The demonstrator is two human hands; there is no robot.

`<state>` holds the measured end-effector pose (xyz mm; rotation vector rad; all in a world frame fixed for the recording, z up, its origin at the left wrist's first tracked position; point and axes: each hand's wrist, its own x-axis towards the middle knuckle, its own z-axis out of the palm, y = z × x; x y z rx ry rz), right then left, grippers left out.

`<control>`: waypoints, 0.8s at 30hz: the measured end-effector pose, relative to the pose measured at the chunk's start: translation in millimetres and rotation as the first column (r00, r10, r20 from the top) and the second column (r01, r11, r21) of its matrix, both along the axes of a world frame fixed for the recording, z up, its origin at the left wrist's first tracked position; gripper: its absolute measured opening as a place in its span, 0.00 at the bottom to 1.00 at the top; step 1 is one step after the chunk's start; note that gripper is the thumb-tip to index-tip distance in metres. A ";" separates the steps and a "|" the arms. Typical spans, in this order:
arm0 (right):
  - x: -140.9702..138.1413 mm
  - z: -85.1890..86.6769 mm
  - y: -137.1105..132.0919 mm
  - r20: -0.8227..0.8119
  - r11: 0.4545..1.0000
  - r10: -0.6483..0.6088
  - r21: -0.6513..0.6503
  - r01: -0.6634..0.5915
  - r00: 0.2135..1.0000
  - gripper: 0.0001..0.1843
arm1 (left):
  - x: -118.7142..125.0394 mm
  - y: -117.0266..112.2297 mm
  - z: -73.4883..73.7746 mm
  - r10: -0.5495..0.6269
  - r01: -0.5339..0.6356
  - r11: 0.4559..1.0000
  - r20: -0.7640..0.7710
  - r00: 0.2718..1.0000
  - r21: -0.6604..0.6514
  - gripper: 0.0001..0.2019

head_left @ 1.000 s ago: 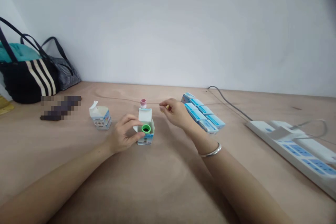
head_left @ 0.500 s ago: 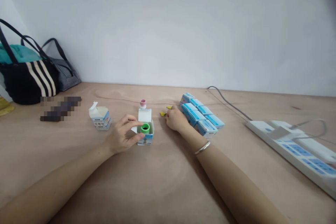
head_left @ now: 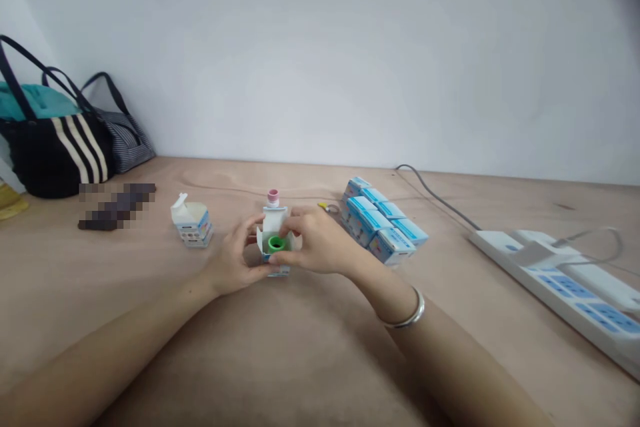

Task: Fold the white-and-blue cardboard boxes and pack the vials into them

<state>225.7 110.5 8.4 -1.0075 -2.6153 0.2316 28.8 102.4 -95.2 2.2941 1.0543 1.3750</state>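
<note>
A small open carton (head_left: 283, 271), blue and white with raised flaps, stands in front of me. Inside it shows a green round piece (head_left: 276, 244) with a dark hole. My left hand (head_left: 234, 257) is closed around the carton's left side, thumb at the front. Over the right side reaches my right hand (head_left: 316, 240), its bent fingers and thumb at the green piece. Its grip is partly hidden, and I cannot make out what is in it. Behind the carton stands a small bottle (head_left: 273, 199) with a pink top. One yellow piece (head_left: 323, 205) lies beyond my right hand.
Another open carton (head_left: 194, 227) stands at left. Several closed blue-and-white boxes (head_left: 367, 219) sit grouped at right. Further right are a white power strip (head_left: 555, 283) and a grey cable (head_left: 435, 193). A black striped bag (head_left: 45, 153) and a dark blurred-out object (head_left: 117, 207) are at far left.
My right hand has come left from the yellow pieces to the carton. One yellow piece no longer shows on the table. My left hand stays at the carton, its fingers now further behind it.
</note>
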 end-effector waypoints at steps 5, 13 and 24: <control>-0.3 -3.2 0.2 0.071 0.993 -0.116 0.038 0.114 0.991 0.21 | -1.2 -1.5 1.3 -0.071 0.065 0.964 -0.012 0.997 -0.259 0.45; -8.1 -7.2 -6.0 0.010 0.953 -0.301 -0.033 0.301 0.954 0.16 | 1.4 -5.3 5.4 -0.091 0.085 0.956 -0.007 0.996 -0.282 0.39; -6.8 6.3 -20.0 0.207 0.958 -0.278 0.126 0.256 0.938 0.16 | -3.2 -5.5 5.5 0.069 -0.024 0.967 -0.169 0.983 0.252 0.31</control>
